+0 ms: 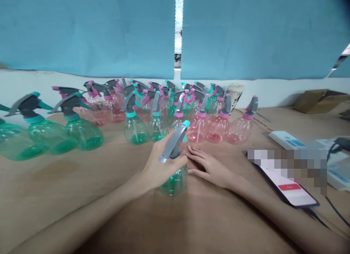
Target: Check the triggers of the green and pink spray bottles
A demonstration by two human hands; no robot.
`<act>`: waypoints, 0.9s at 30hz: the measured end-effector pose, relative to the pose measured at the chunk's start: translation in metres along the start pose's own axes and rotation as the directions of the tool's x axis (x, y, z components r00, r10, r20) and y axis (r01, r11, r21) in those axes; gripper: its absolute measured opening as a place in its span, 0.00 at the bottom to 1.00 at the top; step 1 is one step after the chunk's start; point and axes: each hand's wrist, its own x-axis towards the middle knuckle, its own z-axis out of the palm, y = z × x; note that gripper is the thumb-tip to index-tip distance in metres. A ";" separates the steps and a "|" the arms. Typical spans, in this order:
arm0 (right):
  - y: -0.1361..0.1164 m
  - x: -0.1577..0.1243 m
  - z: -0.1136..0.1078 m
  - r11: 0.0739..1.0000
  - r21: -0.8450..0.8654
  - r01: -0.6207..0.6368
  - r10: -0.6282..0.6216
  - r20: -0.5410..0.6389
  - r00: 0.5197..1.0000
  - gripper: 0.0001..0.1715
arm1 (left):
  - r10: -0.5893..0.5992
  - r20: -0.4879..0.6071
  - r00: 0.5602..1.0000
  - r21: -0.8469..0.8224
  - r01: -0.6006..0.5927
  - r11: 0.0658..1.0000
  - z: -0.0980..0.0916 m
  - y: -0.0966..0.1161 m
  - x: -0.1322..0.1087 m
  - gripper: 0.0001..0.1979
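Left hand (157, 164): closed firmly around the neck of a translucent green, round-bodied plastic spray bottle (174, 184) with a grey trigger and turquoise tip. The bottle is upright at centre on the brown tabletop (82, 175), ahead of grouped green and pink spray bottles (197, 129). Right hand (214, 170): grip released, fingers extended over the tabletop just beside the bottle; contact cannot be determined.

Markings: a cream cylindrical cup (233, 92) behind the group bears dark capitals, "LA" legible, remainder unclear. A black-edged smartphone (276, 183) at right displays a red button, its lettering unreadable; part of the screen is pixelated. A white rectangular block (281, 136) carries blue labels, too small to read.
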 end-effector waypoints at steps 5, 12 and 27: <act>0.000 -0.001 0.000 1.000 0.025 0.002 -0.001 -0.008 1.000 0.39 | 0.003 0.012 1.000 -0.006 -0.002 1.000 -0.001 0.002 0.001 0.12; 0.002 -0.001 0.000 0.999 0.035 0.007 -0.007 -0.014 1.000 0.39 | 0.032 0.071 0.997 -0.059 -0.028 0.998 -0.003 0.008 0.002 0.15; 0.002 -0.001 0.000 0.999 0.035 0.010 -0.010 -0.011 1.000 0.39 | 0.054 0.051 0.997 -0.029 -0.052 0.998 -0.002 0.008 0.002 0.14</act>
